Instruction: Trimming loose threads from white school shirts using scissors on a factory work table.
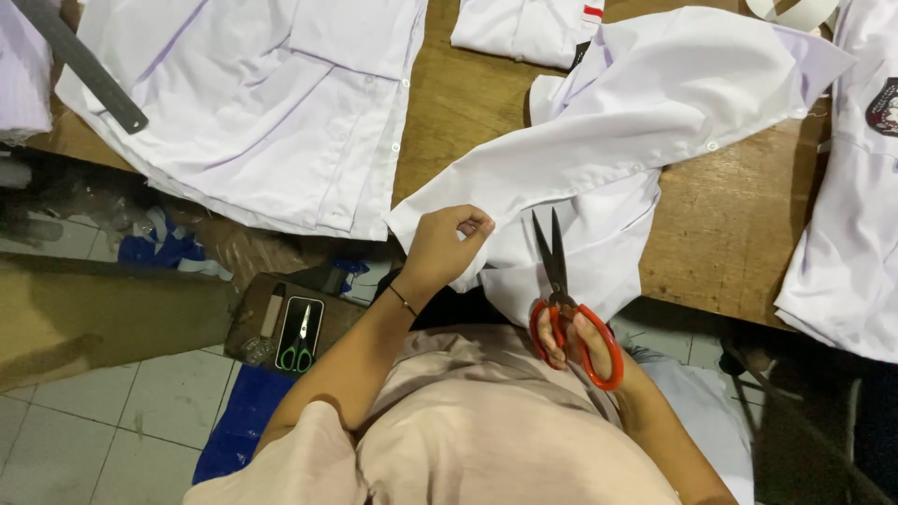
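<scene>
Worn wooden table [720,234] over pale tiled floor [84,421]. Your left hand [447,243] pinches the white cotton shirt [645,103]; right hand [575,341] grips red-handled steel scissors [561,299], blades nearly closed.

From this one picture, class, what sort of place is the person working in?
Probably a tailoring or garment workshop: several white shirts lie spread on a wooden table, the right hand holds red-handled scissors, and a metal ruler rests on the cloth.

The scissors [569,309] have red handles and dark blades, lying against a plain white shirt [636,112]. Left of the scissors, smaller scissors [298,341] have green handles; the table [720,224] is brown wood.
</scene>
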